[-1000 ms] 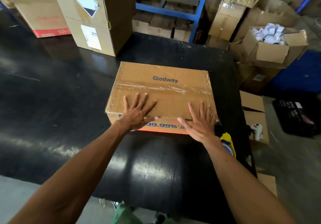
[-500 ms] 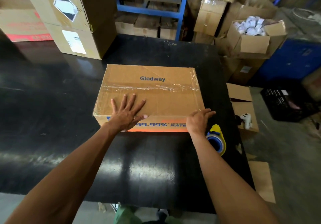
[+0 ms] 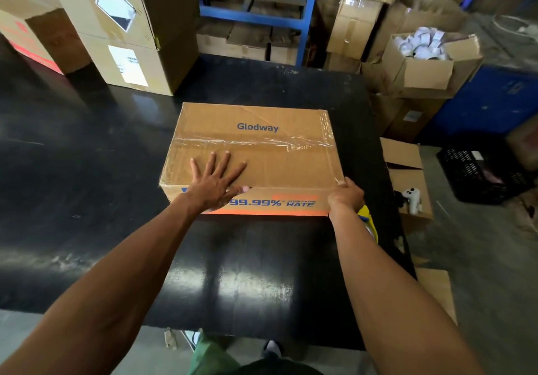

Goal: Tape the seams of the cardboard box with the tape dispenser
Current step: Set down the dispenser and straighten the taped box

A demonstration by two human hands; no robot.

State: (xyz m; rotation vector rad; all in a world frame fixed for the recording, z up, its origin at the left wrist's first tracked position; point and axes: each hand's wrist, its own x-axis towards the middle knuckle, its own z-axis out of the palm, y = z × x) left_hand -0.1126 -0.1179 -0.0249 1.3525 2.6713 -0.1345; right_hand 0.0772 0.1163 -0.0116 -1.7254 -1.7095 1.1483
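So I've got one flat rectangular cardboard box (image 3: 256, 153) sitting toward the far right corner of the glossy black table (image 3: 87, 200), with a wrinkly strip of clear tape already across its top seam. My left hand (image 3: 217, 179) lies flat on the lid with fingers spread, gripping nothing, while my right hand (image 3: 346, 197) is curled around the box's near right corner. One yellow plastic tape dispenser (image 3: 367, 223) peeks out behind my right wrist at the table's right edge, mostly hidden.
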